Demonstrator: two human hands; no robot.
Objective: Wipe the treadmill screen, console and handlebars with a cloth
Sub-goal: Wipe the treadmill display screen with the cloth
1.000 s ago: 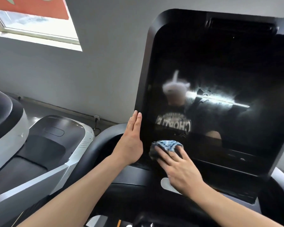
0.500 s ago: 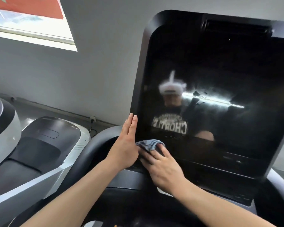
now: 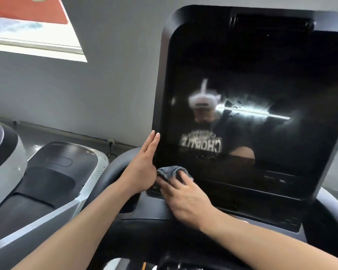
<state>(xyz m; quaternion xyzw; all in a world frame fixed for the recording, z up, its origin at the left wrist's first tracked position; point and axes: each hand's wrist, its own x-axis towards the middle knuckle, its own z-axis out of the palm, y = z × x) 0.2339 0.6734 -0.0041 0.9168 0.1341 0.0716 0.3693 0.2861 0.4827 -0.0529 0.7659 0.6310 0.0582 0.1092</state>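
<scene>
A grey-walled gym room with a bright window high to the left of the tall glossy black treadmill screen [image 3: 252, 114]. Nearest, at the screen's lower left corner, the right hand [image 3: 183, 197] presses a small crumpled blue-grey cloth [image 3: 171, 171] against the glass, fingers spread flat over it. The left hand [image 3: 142, 168], fingers straight and together, rests against the screen's left edge. The cloth looks soft and light, best bunched under the palm; the glass probably smears easily.
</scene>
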